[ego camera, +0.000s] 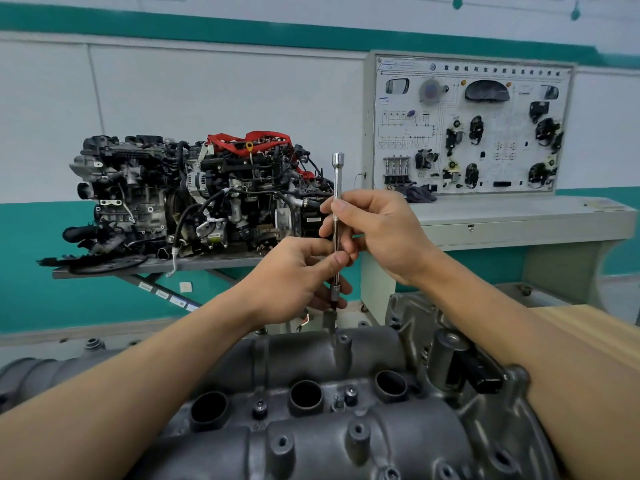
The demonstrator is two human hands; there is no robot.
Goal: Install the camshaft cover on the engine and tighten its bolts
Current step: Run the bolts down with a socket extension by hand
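Camshaft cover (346, 434), grey cast metal with three round wells along its middle, lies on the engine in the near foreground, directly below the fingers of both hands. Beyond the fingers, against a white wall with teal bands, a second engine (194, 199) with red parts on top sits on a grey stand, and to the far side of the right fingers a white training board (472, 123) carrying car parts stands on a pale bench (519, 220). A light wooden surface (588, 337) shows under the right forearm. Both bare arms reach forward over the cover. A slim chrome extension bar (336, 216) stands upright between the hands, its square-drive head above the fingers and its lower tip set down at a raised bolt boss (341, 341) on the far edge of the cover. The right hand (377, 233) is closed on the upper shaft, thumb and fingers pinching it. The left hand (294, 282) is closed on the lower shaft, thumb pressed on the front and fingers curled behind near the socket end. Whether a bolt sits under the tip cannot be told.
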